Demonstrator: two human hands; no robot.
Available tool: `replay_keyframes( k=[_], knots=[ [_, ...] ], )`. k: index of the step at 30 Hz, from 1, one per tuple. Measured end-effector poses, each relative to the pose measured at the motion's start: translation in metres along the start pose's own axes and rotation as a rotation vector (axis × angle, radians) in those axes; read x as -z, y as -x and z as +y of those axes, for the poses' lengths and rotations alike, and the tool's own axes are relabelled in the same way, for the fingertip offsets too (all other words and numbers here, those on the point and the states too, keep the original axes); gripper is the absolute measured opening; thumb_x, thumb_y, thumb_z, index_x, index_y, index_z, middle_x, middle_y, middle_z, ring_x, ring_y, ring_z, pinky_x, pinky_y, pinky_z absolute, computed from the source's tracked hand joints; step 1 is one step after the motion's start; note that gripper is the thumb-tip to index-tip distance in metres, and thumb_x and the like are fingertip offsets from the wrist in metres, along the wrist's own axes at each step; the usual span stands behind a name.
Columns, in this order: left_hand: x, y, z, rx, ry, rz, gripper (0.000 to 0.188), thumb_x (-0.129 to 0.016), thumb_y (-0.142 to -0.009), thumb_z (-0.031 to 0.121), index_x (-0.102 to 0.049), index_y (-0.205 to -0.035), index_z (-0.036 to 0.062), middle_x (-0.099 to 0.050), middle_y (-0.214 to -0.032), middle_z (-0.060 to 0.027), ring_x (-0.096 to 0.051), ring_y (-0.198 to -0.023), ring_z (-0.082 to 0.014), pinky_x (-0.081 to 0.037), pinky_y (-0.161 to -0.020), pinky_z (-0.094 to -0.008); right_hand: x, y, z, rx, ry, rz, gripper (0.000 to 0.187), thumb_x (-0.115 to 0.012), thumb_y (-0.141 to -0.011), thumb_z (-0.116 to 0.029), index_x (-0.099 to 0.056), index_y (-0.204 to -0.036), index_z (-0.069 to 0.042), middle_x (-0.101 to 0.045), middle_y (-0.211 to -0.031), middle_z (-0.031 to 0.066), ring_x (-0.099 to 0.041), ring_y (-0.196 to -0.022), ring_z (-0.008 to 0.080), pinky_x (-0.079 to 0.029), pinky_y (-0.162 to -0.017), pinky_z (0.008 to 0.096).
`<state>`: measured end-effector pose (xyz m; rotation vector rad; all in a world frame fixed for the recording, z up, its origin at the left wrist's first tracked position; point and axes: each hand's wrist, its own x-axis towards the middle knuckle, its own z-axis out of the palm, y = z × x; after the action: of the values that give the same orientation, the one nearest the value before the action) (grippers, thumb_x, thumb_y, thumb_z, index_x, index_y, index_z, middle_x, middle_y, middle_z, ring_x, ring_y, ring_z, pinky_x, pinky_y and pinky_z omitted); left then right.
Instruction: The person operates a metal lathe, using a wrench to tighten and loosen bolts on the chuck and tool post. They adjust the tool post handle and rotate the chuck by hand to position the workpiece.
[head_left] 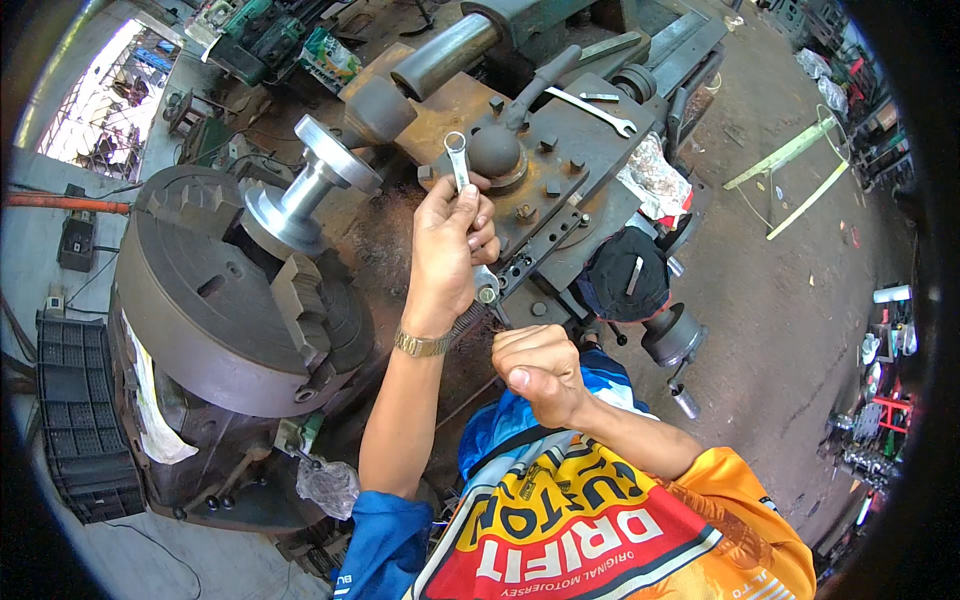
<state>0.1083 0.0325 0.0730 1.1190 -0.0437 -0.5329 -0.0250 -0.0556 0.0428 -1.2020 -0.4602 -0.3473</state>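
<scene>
My left hand [450, 235], with a gold watch at its wrist, is closed around a silver ring-ended wrench [457, 158]. The ring end points up beside the round knob [494, 150] of a lathe's tool post. Below these fingers a metal end [487, 284] shows near the tool post's edge; whether it belongs to the same wrench I cannot tell. My right hand [540, 372] is balled into a fist in front of my body, apart from the machine, with nothing showing in it. To the left, a large lathe chuck [215, 300] grips a shiny flanged metal workpiece [297, 205].
An open-ended wrench [600, 115] lies on the flat plate behind the bolts. Nearby are a crumpled rag [655, 180], a dark round cover [625, 275] with a small metal piece on it, and a handwheel crank [677, 340]. A black crate [88, 420] stands at far left.
</scene>
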Motion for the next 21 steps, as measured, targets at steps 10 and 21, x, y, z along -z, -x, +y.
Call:
replay_keyframes(
  k=[10,21],
  knots=[
    [0.0070,0.0012,-0.0081,-0.044,0.133,-0.016,0.018,-0.049,-0.106,0.019,-0.054,-0.113,0.0032,-0.041,-0.075,0.0028,-0.032,-0.056,-0.0034,-0.027,-0.050,-0.0202,0.0021,-0.0016,0.0004,0.023,0.013,-0.004,0.035,-0.056,-0.088,-0.015,-0.042,-0.059,-0.001,-0.037,-0.054,0.0118,-0.038,-0.047,0.0301,-0.033,-0.050,0.0399],
    [0.0052,-0.0010,-0.0026,0.056,0.118,0.008,0.022,-0.051,-0.105,0.017,-0.055,-0.113,-0.0033,-0.047,-0.079,-0.0011,-0.037,-0.055,-0.0037,-0.032,-0.046,-0.0201,-0.0019,-0.0019,-0.0008,0.007,0.057,0.027,0.040,-0.054,-0.085,-0.019,-0.034,-0.055,-0.001,-0.035,-0.052,0.0100,-0.035,-0.044,0.0259,-0.029,-0.048,0.0386]
  ],
)
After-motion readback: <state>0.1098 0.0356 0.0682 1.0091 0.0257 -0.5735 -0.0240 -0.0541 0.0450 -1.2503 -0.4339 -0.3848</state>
